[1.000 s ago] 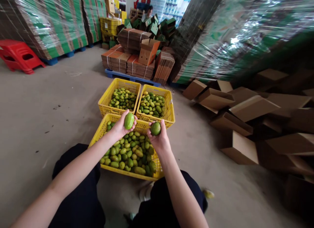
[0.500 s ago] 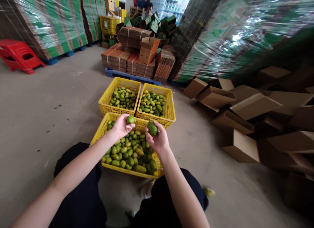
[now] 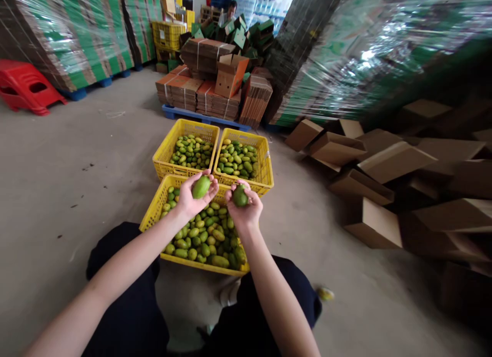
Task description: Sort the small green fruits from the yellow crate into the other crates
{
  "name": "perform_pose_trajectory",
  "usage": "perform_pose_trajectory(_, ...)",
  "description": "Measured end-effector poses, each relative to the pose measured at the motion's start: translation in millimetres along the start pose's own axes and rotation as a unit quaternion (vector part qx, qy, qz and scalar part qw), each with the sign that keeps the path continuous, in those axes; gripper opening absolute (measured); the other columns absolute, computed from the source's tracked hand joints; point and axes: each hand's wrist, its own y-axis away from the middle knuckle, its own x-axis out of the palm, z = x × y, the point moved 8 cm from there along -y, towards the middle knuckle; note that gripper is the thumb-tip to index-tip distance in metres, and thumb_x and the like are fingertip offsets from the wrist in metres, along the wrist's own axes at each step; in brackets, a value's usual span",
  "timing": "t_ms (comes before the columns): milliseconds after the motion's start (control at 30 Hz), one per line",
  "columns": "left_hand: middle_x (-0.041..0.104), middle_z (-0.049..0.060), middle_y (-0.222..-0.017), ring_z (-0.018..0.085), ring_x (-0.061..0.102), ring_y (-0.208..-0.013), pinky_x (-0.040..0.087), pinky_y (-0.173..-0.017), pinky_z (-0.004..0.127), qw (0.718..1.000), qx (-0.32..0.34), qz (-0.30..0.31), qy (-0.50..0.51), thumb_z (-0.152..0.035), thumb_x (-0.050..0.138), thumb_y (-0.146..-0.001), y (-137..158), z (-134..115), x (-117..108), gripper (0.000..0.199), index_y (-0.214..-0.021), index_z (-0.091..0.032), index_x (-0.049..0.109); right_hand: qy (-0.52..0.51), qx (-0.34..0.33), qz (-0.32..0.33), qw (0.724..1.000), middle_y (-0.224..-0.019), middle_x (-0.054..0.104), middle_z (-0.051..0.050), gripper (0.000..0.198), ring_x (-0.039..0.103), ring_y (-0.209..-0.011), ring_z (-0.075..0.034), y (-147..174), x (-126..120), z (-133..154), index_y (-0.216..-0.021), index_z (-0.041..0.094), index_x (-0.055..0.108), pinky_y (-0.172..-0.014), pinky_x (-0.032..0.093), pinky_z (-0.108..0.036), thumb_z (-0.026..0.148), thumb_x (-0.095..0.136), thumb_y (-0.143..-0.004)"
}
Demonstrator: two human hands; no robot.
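My left hand (image 3: pixel 193 199), palm turned up, holds a light green oval mango (image 3: pixel 201 186) in its curled fingers. Beside it, my right hand (image 3: pixel 246 205) grips a darker, rounder green mango (image 3: pixel 240 195), its stem end facing me. Both hands are above the near yellow crate (image 3: pixel 154 208), where many green and yellowish mangoes (image 3: pixel 205 236) lie. Part of this crate is hidden by my forearms. Two more yellow crates, one on the left (image 3: pixel 163 159) and one on the right (image 3: pixel 265 164), stand just beyond, each partly filled with similar fruit.
Flattened cartons (image 3: pixel 184 93) are stacked on a blue pallet (image 3: pixel 203 117) ahead. Opened cardboard boxes (image 3: pixel 380 218) lie heaped on the right. A red stool (image 3: pixel 28 87) stands at the far left. One loose fruit (image 3: pixel 325 294) is on the floor near my right knee. A person (image 3: pixel 229 13) is at the back.
The mango in my left hand has turned, showing its long side, and the palm has opened upward. My right hand has rolled its mango so another side faces me.
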Motion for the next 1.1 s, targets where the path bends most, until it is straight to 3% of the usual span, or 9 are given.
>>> perform_pose_trajectory(100, 0.073, 0.003, -0.091, 0.016, 0.068, -0.097, 0.054, -0.089, 0.031, 0.998, 0.039, -0.043, 0.031, -0.020, 0.058, -0.079, -4.5, 4.0, -12.6, 0.012, -0.085, -0.019, 0.067, -0.079, 0.035, -0.057, 0.995, -0.068, 0.065, 0.002, 0.017, 0.067, -0.090, -0.021, -5.7, -9.5, -24.0, -0.080, 0.024, 0.064, -0.079, 0.055, -0.036, 0.026, 0.060, -0.064)
perform_pose_trajectory(233, 0.074, 0.008, -0.101, 0.024, 0.065, -0.110, 0.054, -0.090, 0.037, 0.997, 0.023, -0.047, 0.058, -0.027, 0.057, -0.076, -5.6, 18.8, -22.9, 0.016, -0.082, -0.017, 0.068, -0.101, 0.063, -0.103, 0.988, -0.073, 0.068, 0.001, 0.013, 0.067, -0.080, -0.016, -6.1, -19.9, -44.6, -0.076, 0.023, 0.063, -0.084, 0.055, -0.032, 0.034, 0.066, -0.069)
perform_pose_trajectory(433, 0.073, 0.006, -0.083, 0.021, 0.069, -0.092, 0.054, -0.088, 0.036, 0.996, -0.004, -0.061, 0.071, -0.025, 0.056, -0.075, -0.8, 28.6, -23.5, 0.014, -0.077, -0.016, 0.068, -0.075, 0.036, -0.115, 0.990, -0.064, 0.064, 0.003, 0.011, 0.064, -0.070, -0.017, -2.1, -27.8, -40.2, -0.069, 0.026, 0.059, -0.082, 0.058, -0.034, 0.025, 0.069, -0.064)
perform_pose_trajectory(667, 0.066, 0.006, -0.069, 0.015, 0.064, -0.066, 0.056, -0.070, 0.029, 0.993, -0.039, -0.061, 0.098, -0.023, 0.048, -0.080, -0.2, 34.1, -22.2, 0.019, -0.073, -0.014, 0.063, -0.035, 0.034, -0.072, 0.996, -0.068, 0.064, 0.001, 0.011, 0.066, -0.077, -0.020, -1.6, -22.8, -40.1, -0.072, 0.026, 0.059, -0.087, 0.057, -0.039, 0.032, 0.066, -0.066)
perform_pose_trajectory(867, 0.063, 0.010, -0.072, 0.016, 0.063, -0.069, 0.057, -0.072, 0.030, 0.990, -0.072, -0.042, 0.112, -0.025, 0.043, -0.084, -0.9, 36.7, -19.2, 0.025, -0.074, -0.012, 0.062, -0.057, 0.045, -0.043, 0.996, -0.075, 0.069, -0.006, 0.013, 0.068, -0.087, -0.025, -5.5, -20.6, -40.1, -0.073, 0.023, 0.058, -0.095, 0.052, -0.046, 0.033, 0.056, -0.064)
perform_pose_trajectory(1100, 0.063, 0.007, -0.071, 0.011, 0.058, -0.061, 0.055, -0.070, 0.026, 0.996, -0.077, -0.026, 0.044, -0.021, 0.045, -0.092, -5.1, 37.7, -13.5, 0.024, -0.076, -0.012, 0.061, -0.078, 0.104, -0.051, 0.990, -0.081, 0.070, -0.008, 0.020, 0.068, -0.084, -0.020, -8.7, -28.1, -47.4, -0.082, 0.018, 0.063, -0.087, 0.056, -0.035, 0.035, 0.054, -0.079)
